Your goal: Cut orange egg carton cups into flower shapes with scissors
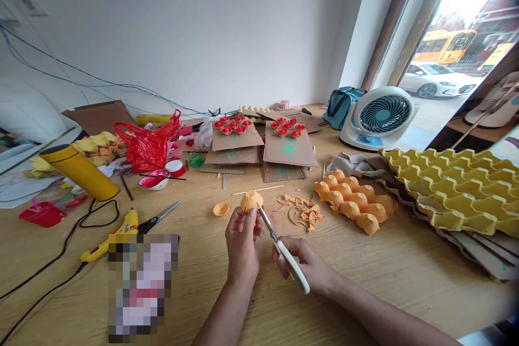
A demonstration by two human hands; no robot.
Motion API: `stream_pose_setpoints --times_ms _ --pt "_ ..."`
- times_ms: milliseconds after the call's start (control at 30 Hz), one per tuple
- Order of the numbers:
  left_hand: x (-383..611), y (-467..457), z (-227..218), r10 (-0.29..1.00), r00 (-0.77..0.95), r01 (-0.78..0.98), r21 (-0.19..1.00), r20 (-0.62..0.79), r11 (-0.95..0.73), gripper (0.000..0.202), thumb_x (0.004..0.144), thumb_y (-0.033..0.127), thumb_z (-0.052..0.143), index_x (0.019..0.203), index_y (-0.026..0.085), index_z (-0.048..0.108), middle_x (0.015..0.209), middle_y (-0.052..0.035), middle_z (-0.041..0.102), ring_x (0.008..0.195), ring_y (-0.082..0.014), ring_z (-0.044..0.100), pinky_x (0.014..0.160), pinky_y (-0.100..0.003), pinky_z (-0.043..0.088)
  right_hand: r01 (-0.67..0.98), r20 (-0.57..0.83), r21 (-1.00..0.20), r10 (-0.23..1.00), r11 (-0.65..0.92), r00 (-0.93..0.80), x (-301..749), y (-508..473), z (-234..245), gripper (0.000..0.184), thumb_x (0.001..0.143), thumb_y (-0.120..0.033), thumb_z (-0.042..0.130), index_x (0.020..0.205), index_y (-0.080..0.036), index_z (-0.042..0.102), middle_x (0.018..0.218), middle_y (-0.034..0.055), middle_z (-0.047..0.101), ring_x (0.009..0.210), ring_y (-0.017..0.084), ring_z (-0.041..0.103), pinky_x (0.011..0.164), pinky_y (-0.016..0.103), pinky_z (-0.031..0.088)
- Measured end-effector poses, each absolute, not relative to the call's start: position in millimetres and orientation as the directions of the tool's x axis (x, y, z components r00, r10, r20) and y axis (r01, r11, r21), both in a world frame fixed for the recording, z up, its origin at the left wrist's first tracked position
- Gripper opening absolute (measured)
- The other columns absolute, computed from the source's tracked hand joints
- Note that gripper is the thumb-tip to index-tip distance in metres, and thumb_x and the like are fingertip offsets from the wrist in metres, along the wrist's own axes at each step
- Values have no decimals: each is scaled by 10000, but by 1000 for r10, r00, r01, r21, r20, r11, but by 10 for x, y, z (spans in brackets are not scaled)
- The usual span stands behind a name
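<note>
My left hand (243, 240) pinches an orange egg carton cup (251, 201), its rounded side up, above the wooden table. In my right hand (302, 262) is a pair of white-handled scissors (288, 257). Their blades point up and left, with the tips at the cup's right edge. A trimmed orange cup (221, 209) rests on the table just left of the held one. To the right lie thin orange carton scraps (307, 213) and an orange piece of egg carton (352, 200) with several cups.
A yellow glue gun (111, 235) and black scissors (159, 218) lie at left. Cardboard pieces with red flowers (287, 143) stand behind. A yellow egg tray (458, 189) and a fan (377, 119) are at right. A red bag (148, 143) and a paint bowl (154, 179) sit back left.
</note>
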State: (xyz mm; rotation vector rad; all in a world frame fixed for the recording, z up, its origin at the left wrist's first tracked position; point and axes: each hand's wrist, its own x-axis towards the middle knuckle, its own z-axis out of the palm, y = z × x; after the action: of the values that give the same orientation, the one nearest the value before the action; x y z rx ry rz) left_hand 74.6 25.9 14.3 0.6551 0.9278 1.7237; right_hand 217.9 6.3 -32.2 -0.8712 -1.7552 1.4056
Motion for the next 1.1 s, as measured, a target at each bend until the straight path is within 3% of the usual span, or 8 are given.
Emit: stream_pose_setpoints --times_ms 333,533,1100 --pt "785 246 173 956 -293 -519 840 -1 -158 378 667 437 861 743 165 609 645 39 596 525 -52 475 457 -152 383 58 159 -974 841 219 -517 2194 69 -371 511 929 -659 508 761 -179 552 548 -29 537 509 110 465 522 233 355" --pt "798 221 174 962 -272 -523 842 -20 -130 393 644 447 869 729 162 612 603 47 569 509 -56 462 445 -158 381 75 190 -962 838 263 -511 2198 81 -359 509 942 -609 526 673 -177 535 585 -16 549 555 113 478 568 241 378" --pt "827 194 222 970 -242 -511 854 -36 -96 384 638 438 860 700 166 596 587 49 559 496 -57 458 431 -159 361 112 209 -944 829 309 -519 2208 74 -264 598 938 -697 454 634 -190 537 627 9 568 632 147 513 656 277 409"
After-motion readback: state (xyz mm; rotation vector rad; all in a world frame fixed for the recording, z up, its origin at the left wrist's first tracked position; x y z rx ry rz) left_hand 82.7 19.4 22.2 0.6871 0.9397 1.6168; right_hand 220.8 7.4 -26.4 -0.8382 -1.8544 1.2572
